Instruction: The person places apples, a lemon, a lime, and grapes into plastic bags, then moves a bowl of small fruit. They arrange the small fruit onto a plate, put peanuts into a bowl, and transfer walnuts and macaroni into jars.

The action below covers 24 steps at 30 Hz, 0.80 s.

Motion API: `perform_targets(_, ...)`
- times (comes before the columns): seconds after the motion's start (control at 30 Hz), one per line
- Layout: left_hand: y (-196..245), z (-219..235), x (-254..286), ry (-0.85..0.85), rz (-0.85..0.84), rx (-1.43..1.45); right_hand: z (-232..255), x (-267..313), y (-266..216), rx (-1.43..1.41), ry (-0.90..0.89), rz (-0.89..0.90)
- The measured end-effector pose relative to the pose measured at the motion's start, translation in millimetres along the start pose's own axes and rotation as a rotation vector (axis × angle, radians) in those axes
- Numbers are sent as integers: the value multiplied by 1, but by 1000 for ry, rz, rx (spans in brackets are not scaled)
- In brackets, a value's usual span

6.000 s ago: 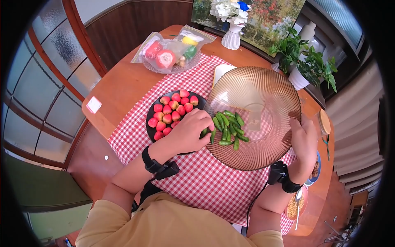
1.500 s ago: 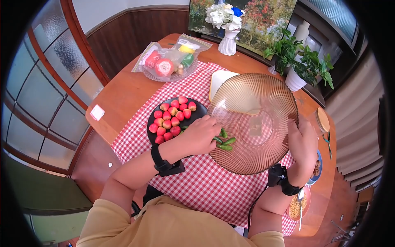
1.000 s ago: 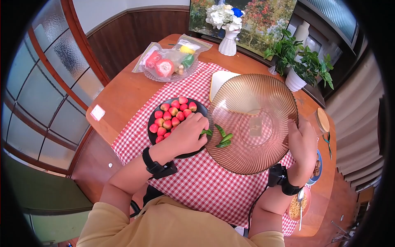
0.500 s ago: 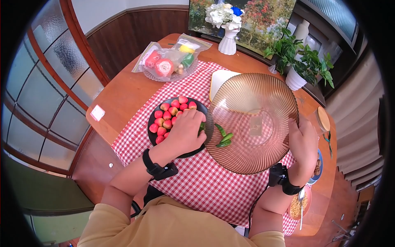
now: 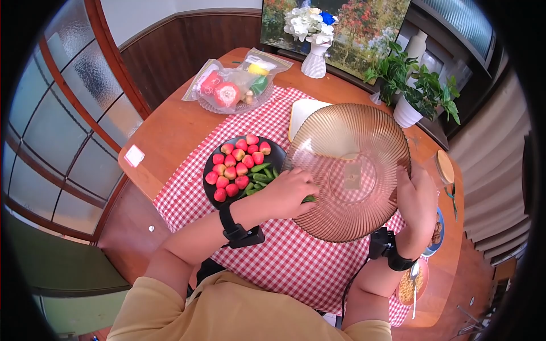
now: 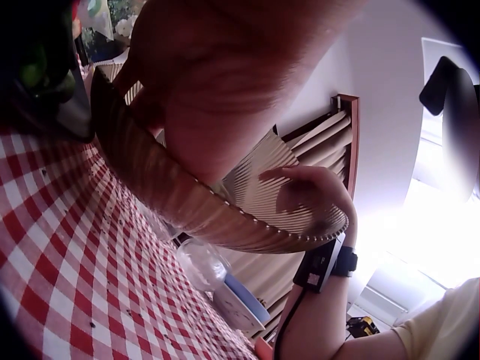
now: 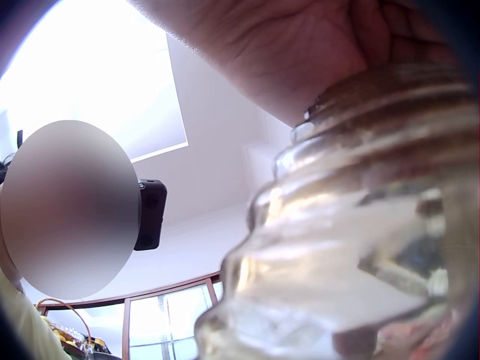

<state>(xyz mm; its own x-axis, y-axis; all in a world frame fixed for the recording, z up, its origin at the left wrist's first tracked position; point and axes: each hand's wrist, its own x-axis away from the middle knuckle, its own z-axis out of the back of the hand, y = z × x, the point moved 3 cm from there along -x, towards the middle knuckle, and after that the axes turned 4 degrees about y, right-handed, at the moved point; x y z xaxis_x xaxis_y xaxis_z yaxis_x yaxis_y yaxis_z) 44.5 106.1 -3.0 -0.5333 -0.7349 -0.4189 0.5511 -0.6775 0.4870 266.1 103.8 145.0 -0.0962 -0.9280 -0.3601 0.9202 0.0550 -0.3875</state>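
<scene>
The left hand [image 5: 293, 193] is at the left side of the large ribbed glass bowl [image 5: 364, 128], its fingers bent down inside the rim. Its grip is narrow: thumb and fingers curl round a green pepper [image 5: 309, 199], whose end shows at the fingertips. Whether more lie beneath the palm, I cannot tell. The right hand [image 5: 417, 199] grips the right rim of the bowl, which sits tilted on or just above the checked cloth [image 5: 296, 256]. To the left is a black plate [image 5: 214, 194] with small red apples [image 5: 247, 161] across its far and left parts and green peppers [image 5: 260, 178] on its right part, near the left wrist.

For clean picking, the right hand should keep the rim steady and the slope gentle, so nothing slides and the glass does not knock the plate. The left hand does best pinching a pepper across its middle with the finger pads, since the skin looks smooth and may slip. It should lift clear of the rim before any sideways move, and any pepper put down should be let go low, beside the peppers on the plate, so the round apples do not roll.
</scene>
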Motion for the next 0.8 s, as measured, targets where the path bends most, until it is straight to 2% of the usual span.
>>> perform_targets(0.17, 2, 15, 7, 60, 104, -74, 0, 0, 1, 12, 0, -1)
perform_targets(0.3, -4, 25, 13, 95, 117, -84, -1, -2, 2, 3, -15, -1)
perform_targets(0.37, -8, 32, 16, 108, 193, -98, -1, -2, 3, 0, -24, -8)
perform_targets(0.8, -20, 43, 30, 318, 288, -69, -1, -2, -1, 16, -10, 1)
